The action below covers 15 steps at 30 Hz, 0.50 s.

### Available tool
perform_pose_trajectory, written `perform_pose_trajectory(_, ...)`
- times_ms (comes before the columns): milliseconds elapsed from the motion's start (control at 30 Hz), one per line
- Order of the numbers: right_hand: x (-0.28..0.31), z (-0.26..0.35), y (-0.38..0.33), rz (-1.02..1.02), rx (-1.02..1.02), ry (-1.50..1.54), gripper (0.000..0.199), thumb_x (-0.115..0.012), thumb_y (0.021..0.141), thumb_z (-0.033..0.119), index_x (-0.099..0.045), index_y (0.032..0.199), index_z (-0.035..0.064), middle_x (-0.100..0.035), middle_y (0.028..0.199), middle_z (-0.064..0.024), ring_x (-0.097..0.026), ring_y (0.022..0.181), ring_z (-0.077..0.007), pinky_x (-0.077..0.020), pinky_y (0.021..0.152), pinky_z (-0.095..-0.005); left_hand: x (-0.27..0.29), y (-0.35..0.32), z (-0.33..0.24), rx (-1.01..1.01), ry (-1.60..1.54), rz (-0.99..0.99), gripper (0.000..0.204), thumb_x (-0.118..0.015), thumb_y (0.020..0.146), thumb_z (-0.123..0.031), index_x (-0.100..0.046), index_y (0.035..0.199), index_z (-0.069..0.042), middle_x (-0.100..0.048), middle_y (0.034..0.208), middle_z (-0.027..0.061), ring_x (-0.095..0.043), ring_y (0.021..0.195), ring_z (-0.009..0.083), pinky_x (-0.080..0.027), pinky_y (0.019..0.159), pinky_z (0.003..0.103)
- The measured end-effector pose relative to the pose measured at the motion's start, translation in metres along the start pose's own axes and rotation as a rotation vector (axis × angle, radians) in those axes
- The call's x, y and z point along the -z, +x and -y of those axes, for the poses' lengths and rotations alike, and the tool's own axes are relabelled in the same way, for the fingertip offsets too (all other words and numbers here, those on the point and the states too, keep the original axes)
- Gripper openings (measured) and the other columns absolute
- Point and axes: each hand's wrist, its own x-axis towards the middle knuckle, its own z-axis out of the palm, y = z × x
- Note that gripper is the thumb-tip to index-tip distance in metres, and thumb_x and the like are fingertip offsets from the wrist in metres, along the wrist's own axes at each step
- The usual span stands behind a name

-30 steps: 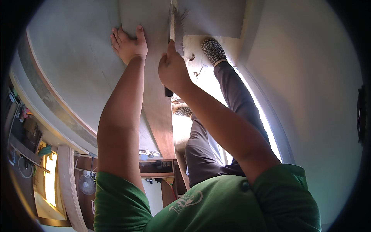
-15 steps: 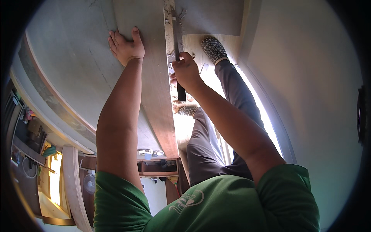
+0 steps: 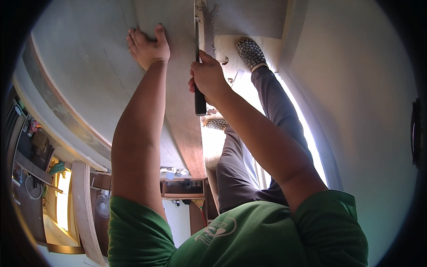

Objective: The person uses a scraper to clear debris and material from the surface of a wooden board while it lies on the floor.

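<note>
My left hand [image 3: 150, 48] lies flat on a wide grey board [image 3: 102, 84], its fingers and thumb spread. To the right of it, my right hand [image 3: 208, 76] is wrapped round a long, straight tool with a black grip [image 3: 200, 104]. The grip's thick end points toward me, and a thin dark shaft runs away from my hand along the board's right edge. The tool's far end is too small to make out, so its exact kind is unclear. Beyond my right hand, a rough brown strip [image 3: 208, 33] with crumbled bits runs beside that edge.
My feet, in patterned dark shoes [image 3: 251, 53], stand on the pale floor right of the board, with debris near them. A grey sheet [image 3: 249, 18] lies at the far side. A pale wall [image 3: 356, 111] rises on the right. Cluttered shelving [image 3: 182, 191] and a fan [image 3: 102, 206] appear lower left.
My right hand has shifted slightly left and away from me with the tool, whose shaft now lines up with the board's edge. My left hand stays flat on the board.
</note>
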Motion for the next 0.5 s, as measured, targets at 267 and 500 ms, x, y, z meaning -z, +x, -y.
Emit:
perform_pose_trajectory(267,0.037,-0.001,-0.011,-0.004,-0.002,0.008,0.019,-0.061,0.092,0.015,-0.051,0.104,0.0043,-0.05,0.067,-0.0027,-0.054,0.049,-0.0152,-0.0457,0.042,-0.0319,-0.003,-0.003,0.005,0.037,-0.058,0.024,0.082,-0.049,0.086,-0.067,-0.041,0.144,-0.01,-0.034,0.156,0.0123,-0.024,0.147,0.0301,-0.017,0.119,0.049)
perform_pose_trajectory(500,0.029,0.027,0.058,-0.087,0.163,-0.128,0.024,-0.064,0.084,0.004,-0.055,0.106,-0.0031,-0.059,0.078,-0.0084,-0.062,0.062,-0.0182,-0.0535,0.053,-0.0306,-0.002,-0.002,0.004,0.056,-0.041,0.046,0.084,-0.049,0.086,-0.068,-0.041,0.145,-0.009,-0.033,0.157,0.0109,-0.023,0.147,0.0296,-0.017,0.119,0.05)
